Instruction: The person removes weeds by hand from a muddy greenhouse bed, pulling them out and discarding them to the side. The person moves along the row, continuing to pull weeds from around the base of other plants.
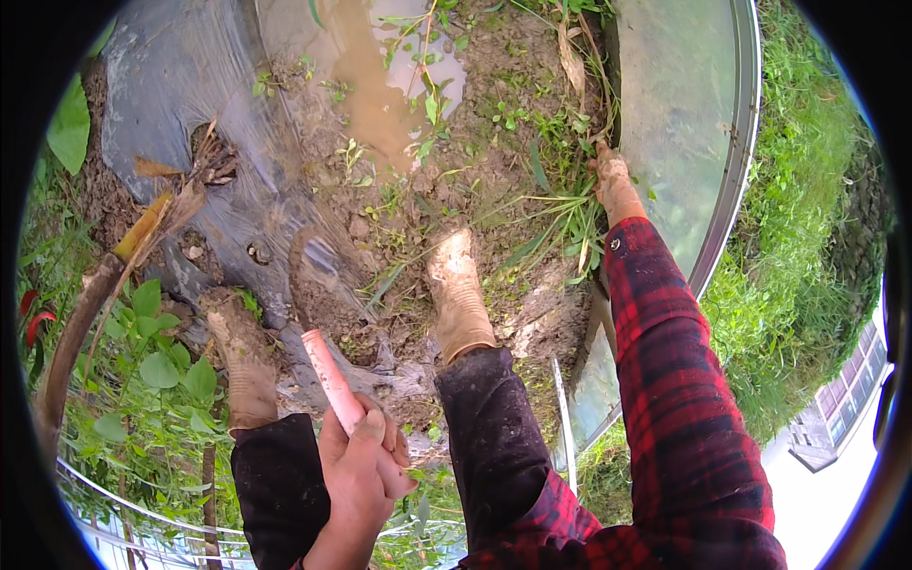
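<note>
My left hand [360,456] is closed around the pink handle of a sickle [329,377]. The sickle's thin, curved, mud-brown blade extends ahead of the handle, over the muddy soil and the plastic film. On the right, at the foot of a translucent sheet wall [673,121], my right hand [616,187] is muddy and grips weed stems low down. Long-bladed grassy weeds [570,221] spread just beside that wrist. Part of the right fingers is hidden by the stems and the hand's own back.
Dark plastic mulch film [192,78] covers ground at left, with a dry cut stalk [146,221] rising through it. Muddy water [370,92] pools ahead. My mud-coated boots [459,292] stand in the soil. Leafy plants [160,370] and red peppers [39,324] grow left.
</note>
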